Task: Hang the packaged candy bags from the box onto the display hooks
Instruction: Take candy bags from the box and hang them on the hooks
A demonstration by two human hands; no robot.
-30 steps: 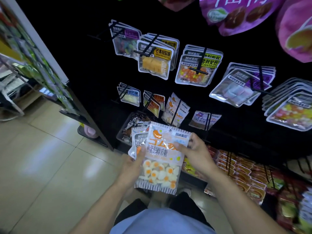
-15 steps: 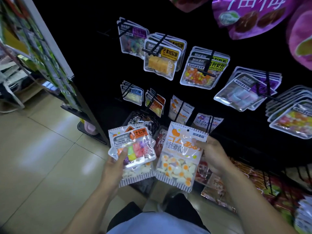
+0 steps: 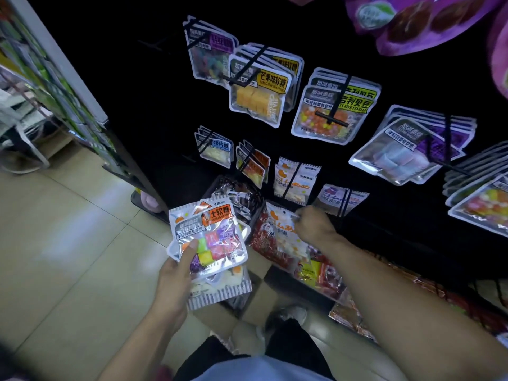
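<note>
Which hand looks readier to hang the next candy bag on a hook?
Probably the right hand. It pinches one egg-candy bag by its top edge, just below the hook holding matching bags. The left hand is lower and grips a stack of bags.

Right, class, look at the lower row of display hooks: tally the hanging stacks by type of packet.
Clear-window pouches: 2 (milk-tablet stack, orange-label stack)
White crimped-edge sachets: 2 (orange-print stack, purple-print stack)
Total: 4
</note>
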